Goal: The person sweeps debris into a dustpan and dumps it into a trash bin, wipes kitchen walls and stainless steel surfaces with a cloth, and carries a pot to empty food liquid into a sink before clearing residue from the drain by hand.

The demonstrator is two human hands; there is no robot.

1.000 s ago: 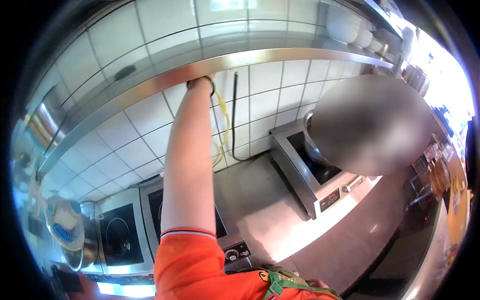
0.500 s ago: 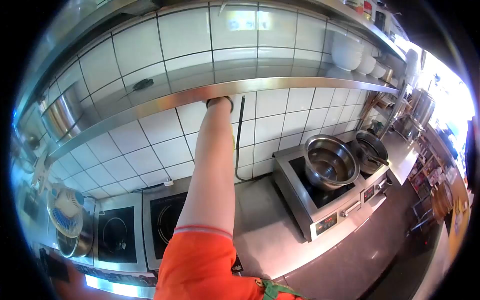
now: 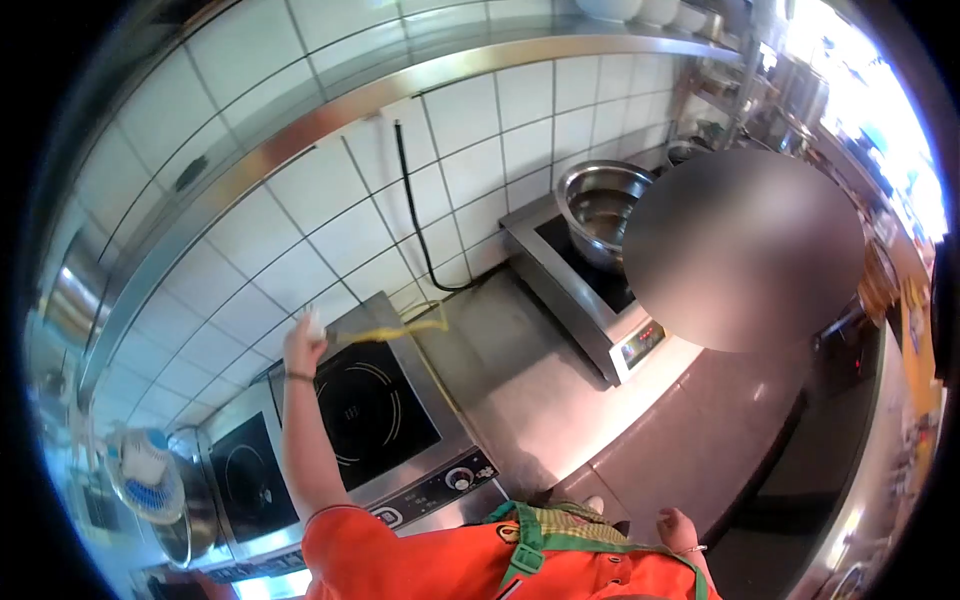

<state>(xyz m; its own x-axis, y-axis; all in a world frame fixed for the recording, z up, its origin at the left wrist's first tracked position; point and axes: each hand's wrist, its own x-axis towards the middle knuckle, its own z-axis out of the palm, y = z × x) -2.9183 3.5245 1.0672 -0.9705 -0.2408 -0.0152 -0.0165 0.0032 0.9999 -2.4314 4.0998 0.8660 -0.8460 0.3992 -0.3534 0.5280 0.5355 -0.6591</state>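
My left hand (image 3: 303, 345) is closed by the tiled wall, above the back of an induction hob (image 3: 365, 400). At its fingertips is a small white piece (image 3: 315, 324), too small to name. A yellow cord (image 3: 390, 332), smeared by motion, trails from there to the right across the hob's back edge. Low on the right, beside my apron (image 3: 530, 545), hangs my right hand (image 3: 677, 528) with its fingers curled in and nothing visible in them.
A steel pot (image 3: 600, 210) stands on the right-hand hob (image 3: 590, 300). A black cable (image 3: 410, 200) hangs down the wall below the steel shelf (image 3: 400, 90). Far left, a blue-and-white fan (image 3: 148, 475) sits over a pot. A blurred oval covers part of the right side.
My left hand has come down from under the shelf to the left, over the hob, with the yellow cord trailing. My view has turned, and my right hand now shows.
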